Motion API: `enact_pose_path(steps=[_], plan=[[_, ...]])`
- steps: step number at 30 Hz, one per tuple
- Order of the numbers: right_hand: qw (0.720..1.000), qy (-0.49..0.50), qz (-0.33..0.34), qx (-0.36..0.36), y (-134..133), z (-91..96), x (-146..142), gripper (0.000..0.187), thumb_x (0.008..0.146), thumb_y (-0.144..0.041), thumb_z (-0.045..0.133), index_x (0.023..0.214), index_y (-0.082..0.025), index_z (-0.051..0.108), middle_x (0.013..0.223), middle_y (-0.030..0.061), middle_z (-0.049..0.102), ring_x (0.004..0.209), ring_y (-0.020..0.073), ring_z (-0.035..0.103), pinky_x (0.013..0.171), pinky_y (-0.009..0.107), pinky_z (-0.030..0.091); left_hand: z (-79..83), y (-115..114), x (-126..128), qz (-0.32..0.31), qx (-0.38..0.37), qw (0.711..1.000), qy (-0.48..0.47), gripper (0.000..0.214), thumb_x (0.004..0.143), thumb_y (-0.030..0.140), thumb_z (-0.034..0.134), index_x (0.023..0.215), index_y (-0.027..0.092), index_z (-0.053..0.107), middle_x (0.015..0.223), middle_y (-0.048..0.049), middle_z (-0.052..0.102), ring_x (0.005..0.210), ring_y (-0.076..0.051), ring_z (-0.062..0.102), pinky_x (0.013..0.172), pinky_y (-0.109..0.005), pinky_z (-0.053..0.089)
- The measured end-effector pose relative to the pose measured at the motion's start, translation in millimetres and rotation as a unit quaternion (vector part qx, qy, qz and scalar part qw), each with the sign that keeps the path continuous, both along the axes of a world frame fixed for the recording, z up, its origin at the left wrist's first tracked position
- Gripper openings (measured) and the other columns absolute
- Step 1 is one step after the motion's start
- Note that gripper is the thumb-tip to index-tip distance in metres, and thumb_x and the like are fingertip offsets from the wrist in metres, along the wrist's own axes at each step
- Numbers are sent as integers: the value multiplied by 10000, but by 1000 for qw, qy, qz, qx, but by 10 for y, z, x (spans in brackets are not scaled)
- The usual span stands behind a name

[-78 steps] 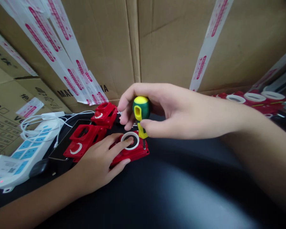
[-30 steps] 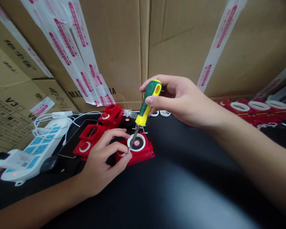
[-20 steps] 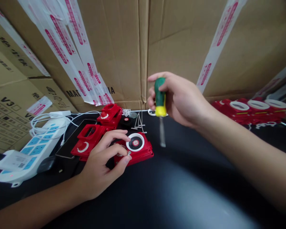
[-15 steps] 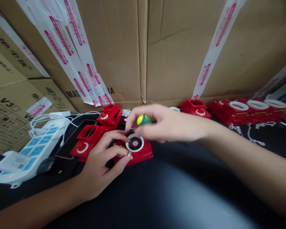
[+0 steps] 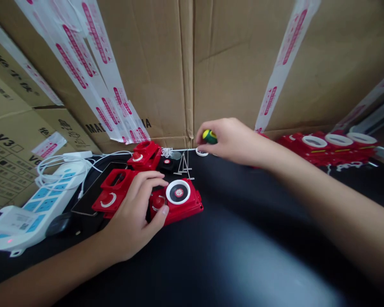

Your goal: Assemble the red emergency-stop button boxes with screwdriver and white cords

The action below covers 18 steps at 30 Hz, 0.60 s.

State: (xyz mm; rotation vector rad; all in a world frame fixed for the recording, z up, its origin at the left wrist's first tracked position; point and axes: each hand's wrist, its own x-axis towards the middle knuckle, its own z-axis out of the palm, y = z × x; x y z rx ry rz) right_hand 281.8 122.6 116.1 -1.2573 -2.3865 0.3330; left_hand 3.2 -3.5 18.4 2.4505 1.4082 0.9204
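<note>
My left hand (image 5: 132,217) spans the left end of a red plastic case (image 5: 187,207), thumb on the near side and fingers on the far side. The case has a white ring (image 5: 178,192) around a black disc with a red-and-white emblem, and a red knob partly behind my thumb. Beyond the case, to the right, my right hand (image 5: 228,140) is raised and closed around a screwdriver's green-and-yellow handle (image 5: 209,136); its shaft is hidden. Left of my left hand lies another red case (image 5: 110,192), partly covered.
A further red case (image 5: 144,154), a black emblem disc (image 5: 167,163), thin metal T-shaped rods (image 5: 184,166) and a white ring (image 5: 202,152) lie behind. Several red cases (image 5: 329,147) stand far right. A power strip (image 5: 46,200) lies left; cardboard boxes (image 5: 224,64) wall the back.
My right hand has moved up and right with the screwdriver, away from the case. My left finger and thumb have parted from a small metal piece and now hold the case's left end.
</note>
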Motion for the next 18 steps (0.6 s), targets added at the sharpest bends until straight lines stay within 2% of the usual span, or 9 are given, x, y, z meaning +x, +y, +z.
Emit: enact_pose_path(steps=[2,4,8,10,12,15,16,18], plan=[[996,-10,-78,32,252,-104,141,71,956,-183,786,1026,-181,799,1057,122,836,1021,302,768,942,425,544,-22,26,5,-3,-34,999,16,380,1072,248,581,1448,252,535,1519,-151,574,1412,-349,621,1185,-574,557],[991,-25,-121,41,455,-249,247,64,966,-179,789,1026,-158,796,1063,149,832,1058,317,770,981,442,559,-30,41,5,-12,-58,998,23,393,1079,266,576,1469,265,526,1480,-135,617,1358,-331,669,1141,-539,595],[986,-55,-154,37,688,-529,369,211,1047,-335,778,1169,-162,774,1213,102,802,1136,265,762,1049,484,612,-27,43,2,-20,-59,998,30,384,1098,309,604,1475,287,537,1436,-113,663,1312,-315,707,1109,-507,620],[984,-62,-163,36,734,-573,411,282,1070,-397,762,1239,-172,758,1296,91,776,1185,257,751,1062,511,622,-43,38,3,-21,-53,997,41,414,1085,300,621,1489,291,531,1436,-111,657,1298,-313,710,1103,-508,624],[983,-59,-170,38,739,-506,453,250,1072,-354,750,1236,-165,759,1306,111,779,1213,272,742,1094,516,599,-72,29,5,-12,-51,998,47,466,1058,290,637,1507,285,510,1440,-119,636,1230,-304,722,1043,-496,649],[983,-46,-173,41,641,-234,510,158,1064,-239,679,1168,-156,764,1292,188,800,1241,328,721,1140,503,523,-115,9,10,13,-67,997,33,560,1023,330,674,1540,278,467,1425,-126,600,1066,-267,722,883,-444,680],[984,-43,-169,37,574,-131,522,157,1057,-227,656,1152,-160,760,1282,206,807,1237,348,716,1130,498,506,-122,1,11,21,-76,997,24,587,1014,348,687,1548,283,454,1409,-120,593,1003,-248,711,830,-425,679],[988,-44,-145,6,380,19,527,157,1037,-246,643,1134,-186,751,1191,180,840,1140,345,736,1041,477,521,-119,-17,10,31,-96,995,9,633,1000,371,710,1564,297,433,1354,-100,595,903,-215,677,777,-407,667]])
